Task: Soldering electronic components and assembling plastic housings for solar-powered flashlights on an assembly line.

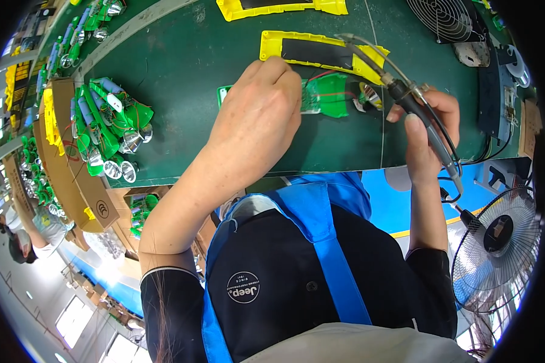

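Several green lamp assemblies [106, 124] lie bunched at the left of the green tabletop [181, 66], their silver reflectors toward the near edge, with a brown cardboard box [72, 157] just beside them on the left.

Near the middle, the left hand [260, 109] is bent over a green housing [334, 104], knuckles up. Its fingertips are hidden, so I cannot tell how tightly they close or whether they pinch a part. The housing lies flat on the table, one end showing left of the hand and the flared end to its right, with red wires [328, 94] across it. A steady, light press beside the work point would seem best, fingers well apart from anything hot.

Just beyond lies a yellow shell with a black strip [315, 53]; another yellow shell [284, 7] sits farther off. A loose-looking silver reflector [369, 95] is just beside the housing's flared end.

At the right, the right hand [419, 145] is closed around the handle of what looks like a soldering iron [427, 118], its tip slanting far and left above the nearer yellow shell. Bringing that tip in over bare table would likely spare plastic and wires; its cord should hang free of the forearm.
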Available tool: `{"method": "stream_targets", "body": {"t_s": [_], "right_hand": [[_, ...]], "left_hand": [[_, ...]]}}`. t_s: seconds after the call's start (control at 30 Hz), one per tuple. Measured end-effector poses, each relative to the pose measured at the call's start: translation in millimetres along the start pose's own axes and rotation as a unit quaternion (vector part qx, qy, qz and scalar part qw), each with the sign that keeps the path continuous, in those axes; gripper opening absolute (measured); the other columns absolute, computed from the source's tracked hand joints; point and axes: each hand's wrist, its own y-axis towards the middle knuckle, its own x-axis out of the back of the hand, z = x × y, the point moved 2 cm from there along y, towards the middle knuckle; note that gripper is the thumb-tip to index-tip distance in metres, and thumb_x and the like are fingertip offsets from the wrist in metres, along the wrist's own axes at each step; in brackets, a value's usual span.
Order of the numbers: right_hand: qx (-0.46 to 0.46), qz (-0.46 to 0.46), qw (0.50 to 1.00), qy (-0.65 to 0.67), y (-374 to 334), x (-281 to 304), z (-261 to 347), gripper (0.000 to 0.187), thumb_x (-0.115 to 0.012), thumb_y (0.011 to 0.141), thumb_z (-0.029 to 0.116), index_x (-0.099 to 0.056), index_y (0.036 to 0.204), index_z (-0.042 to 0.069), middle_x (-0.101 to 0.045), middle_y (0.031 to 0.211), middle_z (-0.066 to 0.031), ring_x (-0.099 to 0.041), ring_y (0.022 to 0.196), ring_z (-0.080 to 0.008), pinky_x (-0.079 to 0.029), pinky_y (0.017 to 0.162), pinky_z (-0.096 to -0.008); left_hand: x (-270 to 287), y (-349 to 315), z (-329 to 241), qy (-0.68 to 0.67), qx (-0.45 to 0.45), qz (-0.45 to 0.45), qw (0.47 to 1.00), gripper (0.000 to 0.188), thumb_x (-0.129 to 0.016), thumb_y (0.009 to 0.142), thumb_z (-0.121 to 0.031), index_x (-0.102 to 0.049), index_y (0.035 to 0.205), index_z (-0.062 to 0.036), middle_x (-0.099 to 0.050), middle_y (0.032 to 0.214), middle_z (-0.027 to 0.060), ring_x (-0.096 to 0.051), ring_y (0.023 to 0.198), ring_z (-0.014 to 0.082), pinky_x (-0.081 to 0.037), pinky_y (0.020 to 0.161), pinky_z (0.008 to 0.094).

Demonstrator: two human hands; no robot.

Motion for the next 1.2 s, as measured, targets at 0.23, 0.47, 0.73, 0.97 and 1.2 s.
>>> {"method": "stream_targets", "body": {"t_s": [0.23, 0.47, 0.73, 0.97, 1.2], "right_hand": [[0.097, 0.014, 0.994, -0.045, 10.1, -0.7, -5.0, 0.032, -0.065, 0.082, 0.006, -0.046, 0.106, 0.000, -0.059, 0.095, -0.0150, -0.064, 0.083, -0.0212, -0.051, 0.073, -0.0289], [0.150, 0.067, 0.983, -0.085, 35.6, -12.5, -27.2, 0.031, -0.058, 0.087, 0.008, -0.042, 0.113, 0.002, -0.051, 0.105, -0.0146, -0.063, 0.092, -0.0257, -0.048, 0.082, -0.0334], [0.213, 0.160, 0.932, -0.244, 29.4, -9.2, -29.8, 0.030, -0.061, 0.083, 0.005, -0.047, 0.109, 0.002, -0.059, 0.093, -0.0160, -0.063, 0.087, -0.0269, -0.051, 0.076, -0.0343], [0.062, 0.066, 0.990, -0.107, 13.9, 2.0, -12.1, 0.033, -0.062, 0.085, 0.024, -0.046, 0.104, 0.001, -0.060, 0.087, -0.0146, -0.057, 0.084, -0.0195, -0.044, 0.082, -0.0338], [-0.281, 0.055, 0.956, 0.061, 22.0, 10.4, -11.7, 0.026, -0.058, 0.083, 0.024, -0.048, 0.090, 0.001, -0.052, 0.068, -0.0079, -0.048, 0.063, -0.0125, -0.038, 0.059, -0.0237]], "left_hand": [[18.4, 22.1, 5.4, -0.068, 0.017, 0.010, 0.997, 0.013, -0.064, 0.075, -0.007, -0.056, 0.082, 0.0002, -0.060, 0.073, 0.0098, -0.059, 0.062, 0.0241, -0.046, 0.056, 0.0326], [-13.9, 42.0, -2.1, -0.050, -0.053, 0.017, 0.997, 0.010, -0.064, 0.074, -0.012, -0.063, 0.078, -0.0018, -0.062, 0.073, 0.0163, -0.060, 0.071, 0.0364, -0.048, 0.065, 0.0417], [6.5, 19.9, 44.2, -0.278, 0.133, -0.022, 0.951, 0.009, -0.063, 0.077, -0.005, -0.064, 0.084, 0.0003, -0.052, 0.060, -0.0005, -0.043, 0.055, 0.0033, -0.037, 0.049, 0.0224], [7.8, 23.6, 43.9, -0.197, 0.067, 0.060, 0.976, 0.007, -0.063, 0.075, -0.005, -0.063, 0.079, -0.0004, -0.055, 0.066, 0.0050, -0.050, 0.061, 0.0154, -0.042, 0.057, 0.0297], [-3.2, 32.2, 40.9, -0.089, -0.112, 0.063, 0.988, 0.007, -0.063, 0.073, -0.004, -0.057, 0.075, -0.0017, -0.054, 0.084, 0.0078, -0.052, 0.084, 0.0262, -0.043, 0.074, 0.0356]]}}
